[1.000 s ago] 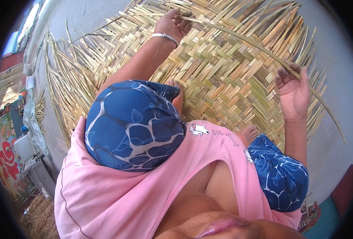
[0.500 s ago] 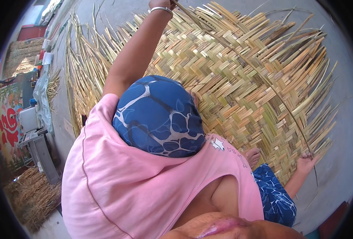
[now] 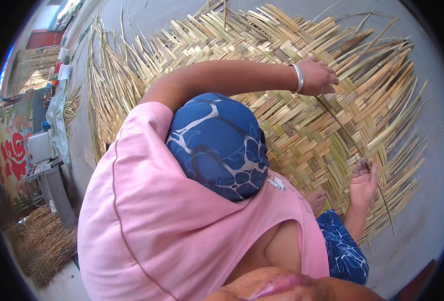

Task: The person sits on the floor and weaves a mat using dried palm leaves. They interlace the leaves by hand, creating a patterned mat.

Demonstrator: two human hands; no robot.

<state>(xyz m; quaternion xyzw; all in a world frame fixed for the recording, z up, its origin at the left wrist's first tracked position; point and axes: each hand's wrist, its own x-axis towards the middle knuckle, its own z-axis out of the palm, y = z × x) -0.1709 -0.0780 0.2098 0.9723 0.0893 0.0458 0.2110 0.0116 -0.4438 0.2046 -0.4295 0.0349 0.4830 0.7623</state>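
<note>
A large mat woven from flat yellow-green reed strips spreads over the floor under and ahead of my body. My left hand, with a silver bangle at the wrist, reaches across to the mat's right half. Its bunched fingers point down onto a long thin reed strip, which shows just below them; their tips are partly hidden. Near the mat's right edge, my right hand has its fingers curled around the same strip, palm partly turned up. Beyond this hand the strip's tail hangs over the loose edge ends.
Unwoven reed ends fan out along the mat's right and far edges. My bare foot rests on the mat. To the left are a grey stand, clear plastic sheeting and bundles of dry straw.
My left hand has swung from the mat's far edge rightward and nearer, down along the strip. My right hand has shifted slightly left and farther forward.
</note>
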